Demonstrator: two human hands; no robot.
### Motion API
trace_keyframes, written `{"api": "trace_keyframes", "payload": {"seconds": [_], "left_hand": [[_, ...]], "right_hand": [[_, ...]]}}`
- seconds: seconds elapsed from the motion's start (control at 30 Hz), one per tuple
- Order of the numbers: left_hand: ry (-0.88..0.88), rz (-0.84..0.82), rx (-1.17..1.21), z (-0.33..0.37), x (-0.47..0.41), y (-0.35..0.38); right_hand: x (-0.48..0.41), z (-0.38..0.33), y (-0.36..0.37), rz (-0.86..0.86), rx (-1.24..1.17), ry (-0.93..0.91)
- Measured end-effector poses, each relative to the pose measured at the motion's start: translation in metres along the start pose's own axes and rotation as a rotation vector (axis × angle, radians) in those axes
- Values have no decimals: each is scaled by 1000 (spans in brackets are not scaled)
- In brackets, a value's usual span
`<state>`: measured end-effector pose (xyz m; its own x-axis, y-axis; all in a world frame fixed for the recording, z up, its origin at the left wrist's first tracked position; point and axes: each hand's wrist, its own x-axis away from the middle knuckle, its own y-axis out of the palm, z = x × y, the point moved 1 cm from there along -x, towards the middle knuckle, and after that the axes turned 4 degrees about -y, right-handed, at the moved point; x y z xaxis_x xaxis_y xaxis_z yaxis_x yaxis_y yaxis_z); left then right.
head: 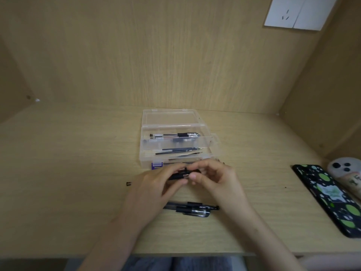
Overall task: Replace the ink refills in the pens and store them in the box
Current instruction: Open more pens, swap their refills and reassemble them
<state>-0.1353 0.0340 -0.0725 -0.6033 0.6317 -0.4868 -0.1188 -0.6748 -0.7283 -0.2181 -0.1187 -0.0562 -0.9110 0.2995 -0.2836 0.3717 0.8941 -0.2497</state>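
Note:
My left hand (154, 184) and my right hand (214, 178) meet over the desk and both pinch one black pen (178, 176) between their fingertips. Just behind them stands an open clear plastic box (175, 126); a finished pen (175, 135) lies in its rear part and loose ink refills (181, 150) lie in the nearer tray. Two more black pens (192, 209) lie on the desk below my hands. A small black pen part (128, 184) sits on the desk to the left.
A phone in a green-spotted black case (330, 198) lies at the right, beside a grey object (345, 169) against the side wall. Wooden walls close in the desk at the back and sides. The desk's front edge (195, 253) is near my lap.

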Motion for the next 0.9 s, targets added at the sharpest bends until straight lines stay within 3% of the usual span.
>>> {"api": "trace_keyframes", "payload": {"seconds": [0.43,0.9], "left_hand": [[52,15,-16,3,1,3],[-29,-11,-47,3,0,-4]], "right_hand": [[8,0,0,-10,-3,1],[7,-3,-6,-49,42,-44]]}}
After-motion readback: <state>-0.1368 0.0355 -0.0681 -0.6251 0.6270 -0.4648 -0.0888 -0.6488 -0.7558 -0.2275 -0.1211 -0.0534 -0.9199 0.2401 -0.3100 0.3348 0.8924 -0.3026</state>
